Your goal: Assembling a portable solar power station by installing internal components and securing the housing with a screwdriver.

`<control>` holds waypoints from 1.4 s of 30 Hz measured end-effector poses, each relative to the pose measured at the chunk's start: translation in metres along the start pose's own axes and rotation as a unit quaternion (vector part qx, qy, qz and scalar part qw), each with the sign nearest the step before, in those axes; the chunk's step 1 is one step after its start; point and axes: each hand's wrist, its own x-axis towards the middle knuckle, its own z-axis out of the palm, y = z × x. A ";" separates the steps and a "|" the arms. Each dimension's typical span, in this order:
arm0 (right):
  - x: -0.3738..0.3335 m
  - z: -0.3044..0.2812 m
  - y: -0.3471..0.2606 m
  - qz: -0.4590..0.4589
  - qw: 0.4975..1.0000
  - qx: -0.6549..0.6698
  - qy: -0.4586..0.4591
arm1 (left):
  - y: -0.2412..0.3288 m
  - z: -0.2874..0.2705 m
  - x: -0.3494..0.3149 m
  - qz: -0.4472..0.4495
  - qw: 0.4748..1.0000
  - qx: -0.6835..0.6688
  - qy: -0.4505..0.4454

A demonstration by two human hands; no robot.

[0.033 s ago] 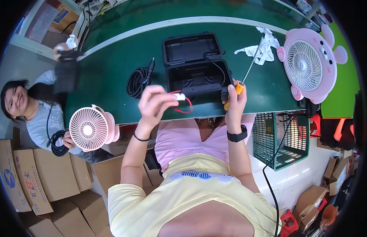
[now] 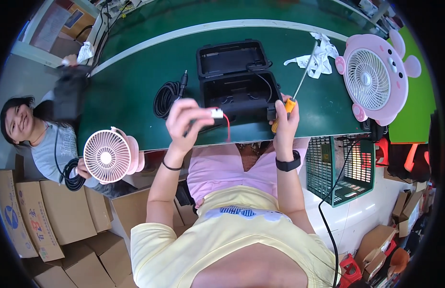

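My left hand (image 2: 186, 122) pinches a small white connector (image 2: 216, 114) with a thin red wire hanging from it, just in front of the black plastic case (image 2: 246, 116). That case lies with its lid raised, a black cable running inside. In my right hand (image 2: 286, 126) is a screwdriver (image 2: 290, 104) with an orange-yellow handle, its long metal shaft pointing up and away. The same hand rests at the case's right front corner. A coiled black cable (image 2: 166, 98) with a plug end lies left of the case.
A pink animal-shaped fan (image 2: 368, 79) stands at the right, near crumpled white cloth (image 2: 322, 55). At the left, a co-worker (image 2: 57, 144) holds a blurred black box (image 2: 70, 93) and coiled cable beside a small pink fan (image 2: 107, 157). A green crate (image 2: 330, 192) sits below the table.
My left hand has shifted slightly and the red wire now hangs straighter. The co-worker's black box has moved left and a little lower. My right hand stays nearly in place.
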 end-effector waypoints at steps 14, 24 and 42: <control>-0.004 -0.006 -0.001 0.055 0.997 0.005 -0.058 | 0.020 0.032 0.048 -0.130 0.974 0.164 0.086; -0.009 -0.026 0.013 0.012 0.996 0.013 -0.091 | 0.026 0.056 0.050 -0.120 0.966 0.153 -0.172; -0.007 -0.026 0.020 -0.041 0.995 0.029 -0.086 | 0.045 0.048 0.055 -0.108 0.909 0.007 -0.402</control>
